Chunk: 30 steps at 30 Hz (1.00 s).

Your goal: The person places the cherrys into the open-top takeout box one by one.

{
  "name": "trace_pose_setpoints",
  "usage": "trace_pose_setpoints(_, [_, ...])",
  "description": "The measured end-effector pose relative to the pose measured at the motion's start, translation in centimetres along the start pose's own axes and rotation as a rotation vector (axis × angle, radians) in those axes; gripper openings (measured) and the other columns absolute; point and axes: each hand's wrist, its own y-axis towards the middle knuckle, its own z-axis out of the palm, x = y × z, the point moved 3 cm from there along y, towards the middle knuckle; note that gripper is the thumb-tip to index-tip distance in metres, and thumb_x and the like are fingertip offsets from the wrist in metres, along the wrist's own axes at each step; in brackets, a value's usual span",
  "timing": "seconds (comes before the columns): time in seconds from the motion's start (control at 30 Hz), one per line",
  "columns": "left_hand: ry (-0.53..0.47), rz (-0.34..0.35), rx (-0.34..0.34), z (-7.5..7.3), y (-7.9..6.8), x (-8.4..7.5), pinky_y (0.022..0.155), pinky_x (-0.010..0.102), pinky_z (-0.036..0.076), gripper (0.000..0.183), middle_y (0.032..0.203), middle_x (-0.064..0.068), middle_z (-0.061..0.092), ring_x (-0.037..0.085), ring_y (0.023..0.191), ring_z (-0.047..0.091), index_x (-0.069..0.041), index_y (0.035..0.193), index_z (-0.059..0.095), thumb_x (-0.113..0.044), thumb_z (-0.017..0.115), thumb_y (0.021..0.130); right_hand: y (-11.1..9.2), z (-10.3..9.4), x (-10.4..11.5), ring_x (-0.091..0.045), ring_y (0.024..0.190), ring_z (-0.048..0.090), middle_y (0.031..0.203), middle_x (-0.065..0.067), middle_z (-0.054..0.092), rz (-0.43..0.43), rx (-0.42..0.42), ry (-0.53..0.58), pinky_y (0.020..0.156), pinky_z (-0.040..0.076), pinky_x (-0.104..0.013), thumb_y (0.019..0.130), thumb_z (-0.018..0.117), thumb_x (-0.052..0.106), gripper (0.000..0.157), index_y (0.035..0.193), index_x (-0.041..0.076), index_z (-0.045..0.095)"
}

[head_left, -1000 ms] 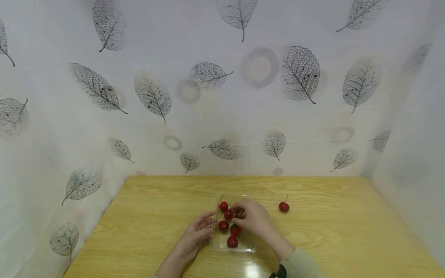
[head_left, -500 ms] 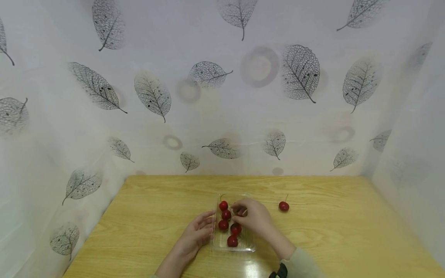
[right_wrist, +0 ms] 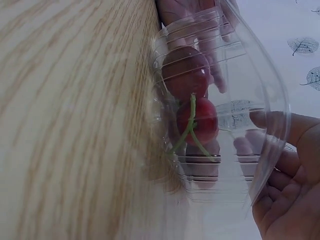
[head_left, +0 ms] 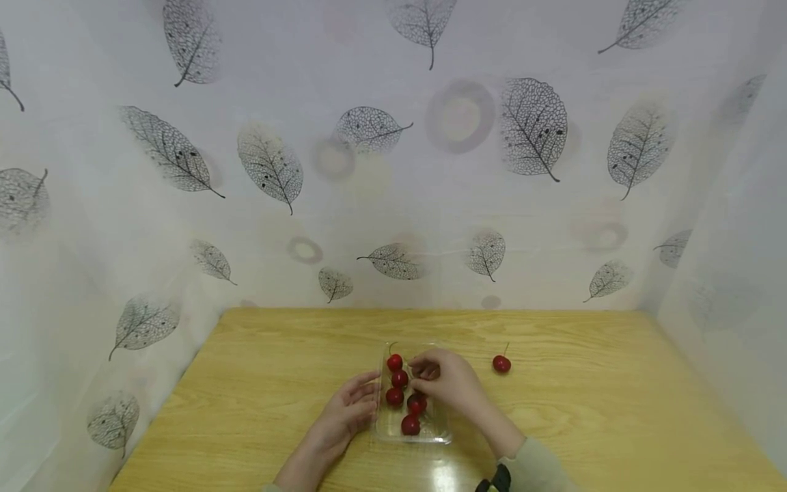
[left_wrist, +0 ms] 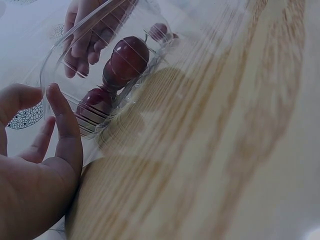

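Several dark red cherries [head_left: 395, 397] lie in a clear plastic box [head_left: 439, 438]. Along the box's left side rests my left hand [head_left: 344, 414], fingers loosely bent, with fingertips right at the wall in the left wrist view. My right hand [head_left: 453, 384] reaches over the right rim, its thumb and fingertips inside, apart from each other with nothing seen between them. Just left of those fingertips sits a cherry [head_left: 399, 378]. In the right wrist view, a cherry with a forked green stem [right_wrist: 197, 121] shows through the box wall, partly behind it another cherry.
A single cherry [head_left: 501, 364] with its stem up lies on the wooden table [head_left: 590, 410], right of the box. Behind the table hangs a pale leaf-printed sheet [head_left: 393, 205], which also covers both sides. A dark band [head_left: 495, 480] sits at the right wrist.
The cherry by my right fingertips has shifted slightly left, away from them. The fingers have parted from it a little, while my left hand has stayed at the box's side.
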Motion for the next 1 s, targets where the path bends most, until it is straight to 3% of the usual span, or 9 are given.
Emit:
trace_pose_setpoints(0.43, [-0.017, -0.006, -0.004, -0.1, 0.0, -0.2, 0.089, 0.023, 0.057, 0.071, 0.146, 0.013, 0.056, 0.010, 0.114, 0.062, 0.003, 0.162, 0.032, -0.005, 0.065, 0.100, 0.1, -0.5, -0.9, -0.005, 0.083, 0.067, 0.103, -0.015, 0.079, -0.025, 0.011, 0.182, 0.076, 0.058, -0.019, 0.089, 0.082, 0.007, 0.027, 0.113, -0.003, 0.076])
trace_pose_setpoints(0.67, [-0.021, -0.013, -0.013, -0.1, 0.0, 0.0, 0.088, 0.023, 0.057, 0.070, 0.145, 0.013, 0.056, 0.011, 0.113, 0.062, 0.002, 0.162, 0.033, -0.003, 0.065, 0.099, -0.1, -1.0, -1.5, -0.004, 0.087, 0.068, 0.108, -0.017, 0.078, -0.029, 0.024, 0.266, 0.081, 0.058, -0.020, 0.091, 0.081, 0.012, 0.029, 0.116, 0.000, 0.076])
trace_pose_setpoints(1.0, [-0.028, -0.009, -0.011, -0.1, 0.1, 0.0, 0.086, 0.023, 0.057, 0.069, 0.142, 0.011, 0.058, 0.011, 0.113, 0.061, 0.002, 0.161, 0.035, -0.003, 0.065, 0.099, -0.9, -2.3, -2.3, -0.003, 0.089, 0.068, 0.113, -0.022, 0.077, -0.019, -0.064, 0.312, 0.083, 0.059, -0.020, 0.092, 0.080, 0.010, 0.028, 0.116, -0.003, 0.075])
